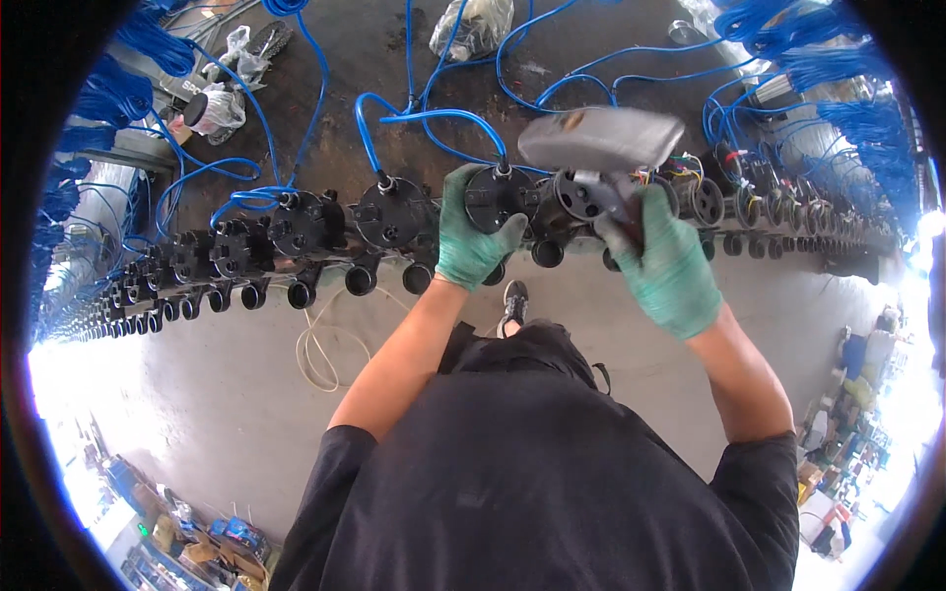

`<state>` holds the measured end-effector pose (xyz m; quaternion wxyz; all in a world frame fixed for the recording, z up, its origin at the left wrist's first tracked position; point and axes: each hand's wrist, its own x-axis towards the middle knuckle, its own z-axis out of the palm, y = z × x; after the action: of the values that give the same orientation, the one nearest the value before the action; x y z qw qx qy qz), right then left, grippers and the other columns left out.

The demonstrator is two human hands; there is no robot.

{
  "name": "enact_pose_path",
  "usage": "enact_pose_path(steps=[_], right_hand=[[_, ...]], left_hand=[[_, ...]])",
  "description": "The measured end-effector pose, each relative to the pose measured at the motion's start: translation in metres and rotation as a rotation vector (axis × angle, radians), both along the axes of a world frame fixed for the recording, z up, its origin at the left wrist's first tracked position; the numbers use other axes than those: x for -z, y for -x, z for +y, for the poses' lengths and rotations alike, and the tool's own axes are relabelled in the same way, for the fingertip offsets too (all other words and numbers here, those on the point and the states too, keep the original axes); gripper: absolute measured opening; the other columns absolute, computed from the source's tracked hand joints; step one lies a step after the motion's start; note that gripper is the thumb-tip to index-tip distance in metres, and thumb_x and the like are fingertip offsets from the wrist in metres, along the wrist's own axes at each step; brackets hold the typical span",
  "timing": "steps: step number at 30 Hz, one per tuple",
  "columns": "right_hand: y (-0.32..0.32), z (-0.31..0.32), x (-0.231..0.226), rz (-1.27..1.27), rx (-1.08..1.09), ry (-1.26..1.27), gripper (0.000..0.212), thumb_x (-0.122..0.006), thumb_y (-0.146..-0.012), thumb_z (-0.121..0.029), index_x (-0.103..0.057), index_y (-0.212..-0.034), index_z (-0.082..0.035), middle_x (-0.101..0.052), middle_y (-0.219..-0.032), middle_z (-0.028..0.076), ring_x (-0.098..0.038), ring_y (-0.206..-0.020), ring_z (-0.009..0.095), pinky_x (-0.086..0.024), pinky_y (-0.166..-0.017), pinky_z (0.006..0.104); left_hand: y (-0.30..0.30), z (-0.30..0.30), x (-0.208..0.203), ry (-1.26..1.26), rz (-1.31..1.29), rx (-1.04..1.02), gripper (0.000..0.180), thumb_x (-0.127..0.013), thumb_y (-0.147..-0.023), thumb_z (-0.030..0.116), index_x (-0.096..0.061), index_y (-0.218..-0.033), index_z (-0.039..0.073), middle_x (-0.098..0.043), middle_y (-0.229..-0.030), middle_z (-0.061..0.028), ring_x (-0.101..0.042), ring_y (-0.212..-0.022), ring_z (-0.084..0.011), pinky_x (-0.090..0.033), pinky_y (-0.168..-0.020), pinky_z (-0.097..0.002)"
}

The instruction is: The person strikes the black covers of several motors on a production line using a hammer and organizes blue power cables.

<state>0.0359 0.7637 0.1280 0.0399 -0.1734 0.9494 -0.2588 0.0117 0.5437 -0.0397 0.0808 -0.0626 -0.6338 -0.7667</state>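
Left hand point(469, 246) curled around black housing point(489, 200), right hand point(672, 266) gripping blurred mallet point(603, 138)

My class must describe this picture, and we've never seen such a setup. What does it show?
There is no robot: a person works by hand, seen from a fisheye camera worn on the head, looking down; it bends straight edges. The green-gloved left hand grips a black round part. The green-gloved right hand holds a tool with a broad grey head, too blurred to identify. More black parts line the edge of a dark surface, with blue cables and a plastic-wrapped item on it.
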Motion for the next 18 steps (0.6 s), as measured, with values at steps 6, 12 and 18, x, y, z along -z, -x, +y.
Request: enact_pose_path(steps=[6, 12, 18], right_hand=[[0.023, -0.002, -0.014, -0.198, -0.094, -0.199, 0.039, -0.068, -0.1, -0.03, -0.049, -0.118, -0.001, -0.066, -0.073, 0.024, -0.069, -0.073, 0.045, -0.052, -0.061, 0.0538], [0.026, -0.046, -0.014, -0.044, -0.136, -0.057, 0.036, -0.065, -0.102, -0.028, -0.05, -0.121, -0.002, -0.066, -0.078, 0.026, -0.067, -0.076, 0.048, -0.049, -0.061, 0.0546], [0.037, -0.036, -0.023, -0.261, -0.189, -0.115, 0.037, -0.064, -0.103, -0.03, -0.048, -0.121, -0.002, -0.067, -0.08, 0.026, -0.068, -0.074, 0.048, -0.049, -0.06, 0.0556]], left_hand=[[0.008, -0.003, 0.011, 0.032, 0.027, -0.033, 0.077, -0.09, -0.081, 0.028, -0.045, -0.14, 0.007, -0.062, -0.125, -0.0073, -0.062, -0.113, -0.018, -0.052, -0.102, -0.0351], [0.0, -0.001, 0.003, -0.121, -0.07, 0.077, 0.084, -0.094, -0.074, 0.021, -0.045, -0.14, 0.004, -0.056, -0.136, -0.0106, -0.059, -0.12, -0.0171, -0.05, -0.104, -0.0361], [0.005, -0.001, 0.012, -0.071, -0.016, -0.012, 0.086, -0.095, -0.073, 0.026, -0.046, -0.14, 0.004, -0.055, -0.135, -0.0098, -0.057, -0.119, -0.0191, -0.049, -0.104, -0.0358]])
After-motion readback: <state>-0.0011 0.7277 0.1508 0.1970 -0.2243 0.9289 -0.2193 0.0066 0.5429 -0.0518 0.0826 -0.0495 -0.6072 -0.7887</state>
